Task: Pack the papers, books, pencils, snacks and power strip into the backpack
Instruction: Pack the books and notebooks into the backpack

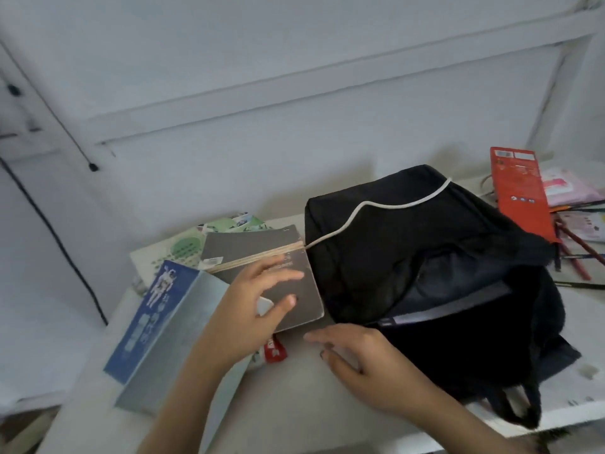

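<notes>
Wht desk point(294, 391), wht wall point(262, 158) | L hand point(242, 309) flat on grey book point(248, 247) | R hand point(366, 362) slack, empty

A white cord point(386, 204) crosses the black backpack point(409, 257). At its nine o'clock lie a grey book point(255, 250) with a tan stripe, a blue book point(154, 309) with a white astronaut figure, and green-and-white patterned paper point(186, 244). At its two o'clock are an orange-red box point(520, 191), a pink packet point(569, 185) and red pencils point(576, 253).
</notes>
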The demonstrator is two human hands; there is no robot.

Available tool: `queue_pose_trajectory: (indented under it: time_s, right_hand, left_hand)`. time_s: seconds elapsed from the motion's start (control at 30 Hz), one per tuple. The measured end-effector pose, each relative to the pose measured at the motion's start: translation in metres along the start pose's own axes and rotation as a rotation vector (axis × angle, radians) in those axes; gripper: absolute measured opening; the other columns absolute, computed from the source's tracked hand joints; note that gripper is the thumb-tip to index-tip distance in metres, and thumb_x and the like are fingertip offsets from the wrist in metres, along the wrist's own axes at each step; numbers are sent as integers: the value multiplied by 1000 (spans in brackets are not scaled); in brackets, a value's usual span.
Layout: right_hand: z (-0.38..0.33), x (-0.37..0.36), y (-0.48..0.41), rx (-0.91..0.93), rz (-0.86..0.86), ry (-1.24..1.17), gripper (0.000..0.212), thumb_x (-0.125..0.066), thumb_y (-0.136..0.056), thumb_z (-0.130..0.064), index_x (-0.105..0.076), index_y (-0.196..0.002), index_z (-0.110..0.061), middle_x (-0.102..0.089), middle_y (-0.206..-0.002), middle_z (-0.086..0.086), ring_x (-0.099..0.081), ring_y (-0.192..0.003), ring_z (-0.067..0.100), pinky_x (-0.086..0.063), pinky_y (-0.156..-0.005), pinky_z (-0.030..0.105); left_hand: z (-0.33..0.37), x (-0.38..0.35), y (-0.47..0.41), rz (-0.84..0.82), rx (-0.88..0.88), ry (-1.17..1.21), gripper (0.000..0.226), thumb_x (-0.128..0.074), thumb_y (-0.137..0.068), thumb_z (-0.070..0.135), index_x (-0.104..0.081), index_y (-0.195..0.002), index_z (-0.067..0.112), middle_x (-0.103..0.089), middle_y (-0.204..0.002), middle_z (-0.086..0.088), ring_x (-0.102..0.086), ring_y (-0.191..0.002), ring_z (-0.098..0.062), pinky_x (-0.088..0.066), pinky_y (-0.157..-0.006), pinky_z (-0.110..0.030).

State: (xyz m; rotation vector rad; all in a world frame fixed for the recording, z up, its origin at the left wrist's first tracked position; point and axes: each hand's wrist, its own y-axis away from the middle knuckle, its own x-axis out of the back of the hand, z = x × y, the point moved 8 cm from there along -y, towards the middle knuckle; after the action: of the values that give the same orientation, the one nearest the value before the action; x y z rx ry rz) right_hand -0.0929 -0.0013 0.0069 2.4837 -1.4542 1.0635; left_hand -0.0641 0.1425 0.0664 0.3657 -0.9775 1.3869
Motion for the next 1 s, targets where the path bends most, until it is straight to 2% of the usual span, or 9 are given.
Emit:
queue_pose_trajectory:
  time_s: [0.13,0.23,0.37,0.47,0.57,0.63,0.73,0.87,1.0]
  right_hand:
    - [-3,-33,-19,9,-26,-6,36,-51,-90,-21,-60,-125,-26,-60,-120,-17,-50,-113,-6,-37,-96,10]
    - [-7,-51,-44,49,-20,45,37,-50,-89,-18,-60,-124,-21,-59,-123,-9,-51,-115,3,-36,-99,12]
    - [-11,-70,-82,41,-16,139,33,-55,-88,-12,-63,-119,-17,-50,-134,4,-40,-127,16,-24,-101,11]
    - [-12,-81,-105,43,5,226,33,-53,-88,-23,-64,-119,-22,-46,-141,7,-38,-131,23,-27,-107,29]
    - [-9,-91,-118,-30,-62,217,34,-54,-91,-21,-59,-124,-27,-45,-142,0,-36,-132,17,-27,-109,33]
    - [-10,-92,-123,-40,-69,177,34,-54,-91,-18,-59,-124,-29,-46,-140,-2,-37,-131,14,-28,-109,32]
    - [-15,-87,-126,-31,-37,2,35,-56,-90,-11,-62,-119,-29,-46,-136,-3,-39,-129,12,-33,-106,26]
    - [-32,-63,-132,81,104,-145,44,-61,-83,2,-67,-107,-34,-46,-135,-4,-39,-129,10,-30,-96,2]
    - [-54,-29,-137,153,200,-355,36,-68,-78,6,-76,-90,-27,-45,-137,-1,-38,-130,8,-39,-101,19]
  left_hand:
    - [-65,32,61,148,223,-107,21,-62,-82,39,-58,-94,55,-38,-134,22,-33,-127,-1,-26,-105,-29]
    - [-98,58,102,289,340,-184,42,-72,-76,31,-55,-89,67,-42,-135,9,-32,-129,-12,-23,-106,-38]
    - [-135,77,142,348,476,-199,36,-67,-64,39,-57,-86,65,-47,-137,-8,-34,-134,-25,-33,-105,-47]
    - [-156,71,152,288,484,-46,40,-75,-69,16,-64,-75,54,-59,-116,4,-49,-121,-20,-40,-94,-25]
    - [-161,79,153,350,429,-39,53,-70,-72,4,-63,-75,56,-66,-88,18,-59,-91,4,-40,-74,-3]
    - [-157,93,152,432,400,-62,70,-67,-73,-12,-62,-78,58,-65,-85,22,-57,-86,16,-40,-71,1]
    - [-137,119,141,490,320,-120,67,-63,-75,-17,-65,-79,50,-63,-85,32,-56,-85,18,-40,-69,0]
    - [-100,153,121,526,210,-69,66,-60,-80,-14,-68,-83,51,-62,-91,38,-58,-88,10,-45,-63,-7]
    - [-75,163,92,436,177,117,53,-59,-83,-12,-70,-80,40,-67,-91,25,-59,-91,3,-43,-63,-6]
